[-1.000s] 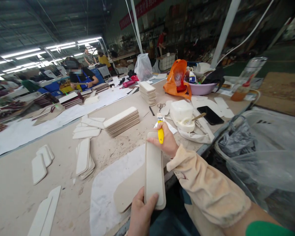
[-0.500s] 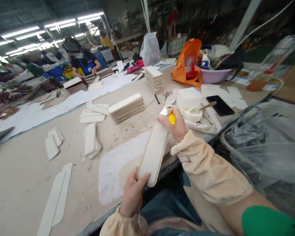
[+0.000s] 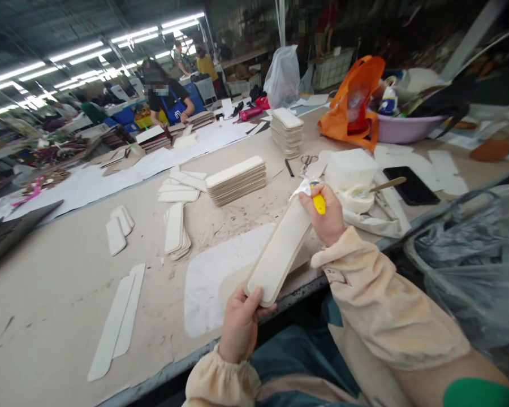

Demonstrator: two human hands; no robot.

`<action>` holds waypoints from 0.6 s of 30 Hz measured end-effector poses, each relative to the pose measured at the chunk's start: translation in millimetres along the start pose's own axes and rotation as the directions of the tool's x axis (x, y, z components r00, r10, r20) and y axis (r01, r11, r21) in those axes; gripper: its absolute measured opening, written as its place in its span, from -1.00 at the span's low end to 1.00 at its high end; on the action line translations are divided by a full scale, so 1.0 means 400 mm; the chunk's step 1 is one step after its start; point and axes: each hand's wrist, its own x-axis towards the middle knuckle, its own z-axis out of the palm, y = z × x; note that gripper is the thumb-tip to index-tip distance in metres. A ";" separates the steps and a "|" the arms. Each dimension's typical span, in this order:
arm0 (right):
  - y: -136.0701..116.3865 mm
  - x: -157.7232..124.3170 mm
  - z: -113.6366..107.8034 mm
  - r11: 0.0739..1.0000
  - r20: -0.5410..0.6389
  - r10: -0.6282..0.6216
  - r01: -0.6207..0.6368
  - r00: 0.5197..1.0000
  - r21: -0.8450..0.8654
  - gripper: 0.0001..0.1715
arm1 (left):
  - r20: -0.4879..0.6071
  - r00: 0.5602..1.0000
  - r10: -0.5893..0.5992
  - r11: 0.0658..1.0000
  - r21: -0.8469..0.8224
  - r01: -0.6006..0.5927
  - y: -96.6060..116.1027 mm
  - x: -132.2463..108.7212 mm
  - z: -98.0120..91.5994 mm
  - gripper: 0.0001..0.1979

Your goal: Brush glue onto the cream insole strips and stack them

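My left hand (image 3: 239,325) is closed on the near end of a long cream board strip (image 3: 279,251) with rounded corners, thumb on top. The strip slants up and away, above the table's front edge. At its far end my right hand (image 3: 328,217) grips a yellow-handled scraper (image 3: 319,204), its blade partly hidden, with white stuff around the tip. The right thumb lies by the strip's upper corner. Beneath the strip a white sheet (image 3: 203,288) lies on the table. A tub of white paste (image 3: 356,199) with a wooden stick (image 3: 388,183) stands just right of my right hand.
Beyond my hands stand a strip stack (image 3: 237,183) and a taller stack (image 3: 287,135). Loose strips (image 3: 116,322) lie to the left. Scissors (image 3: 309,161), a black phone (image 3: 411,185), an orange bag (image 3: 354,104) and a purple basin (image 3: 407,129) are rightward. A co-worker (image 3: 169,102) works across the table.
The camera view has turned left, so the scene appears farther right. Both hands still hold the strip and scraper; the strip's near end sits slightly higher in the picture.
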 end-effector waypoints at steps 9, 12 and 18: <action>-0.030 -0.005 -0.001 0.998 0.115 0.033 -0.039 0.993 0.043 -0.59 | -0.243 0.966 0.093 0.995 0.055 -0.082 0.012 0.029 -0.057 -0.59; -0.032 -0.011 0.000 1.000 0.105 0.001 -0.001 0.994 -0.001 -0.63 | -0.274 0.958 0.088 0.996 0.035 -0.081 0.020 0.031 -0.070 -0.63; -0.039 -0.023 0.001 0.986 0.093 -0.039 0.054 0.995 -0.158 -0.71 | -0.279 0.955 0.106 0.994 0.055 -0.094 0.049 0.037 -0.082 -0.59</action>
